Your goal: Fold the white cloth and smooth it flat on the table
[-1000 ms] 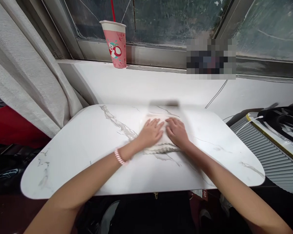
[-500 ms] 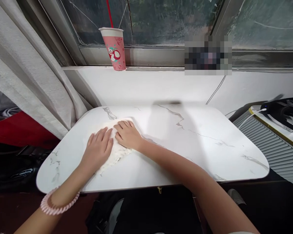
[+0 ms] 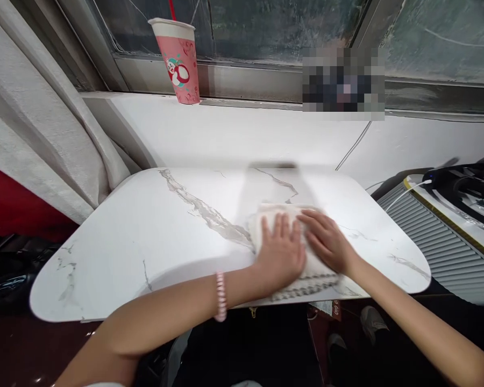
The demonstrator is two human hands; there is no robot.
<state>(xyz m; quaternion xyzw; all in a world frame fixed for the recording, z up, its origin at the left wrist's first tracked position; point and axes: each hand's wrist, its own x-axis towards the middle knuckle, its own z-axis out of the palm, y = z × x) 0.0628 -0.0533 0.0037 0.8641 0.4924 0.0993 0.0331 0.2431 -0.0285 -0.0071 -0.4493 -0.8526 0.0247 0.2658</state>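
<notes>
A cream-white cloth lies spread on the white marble-patterned table, right of its middle. My left hand rests flat on the cloth with fingers spread, a pink coiled band around the wrist. Beside it, my right hand presses on the cloth's right part, its fingers stretched out and pointing left. Both hands are slightly blurred. A dark wavy edging shows along the cloth's near side, close to the table's front edge.
A pink paper cup with a red straw stands on the window ledge. A grey-white curtain hangs at left. Right of the table is a ribbed grey cabinet with dark items and a white cable on top.
Both hands have slid the cloth from the table's left part to right of its middle. The grey vein it covered now shows. The camera view has shifted slightly.
</notes>
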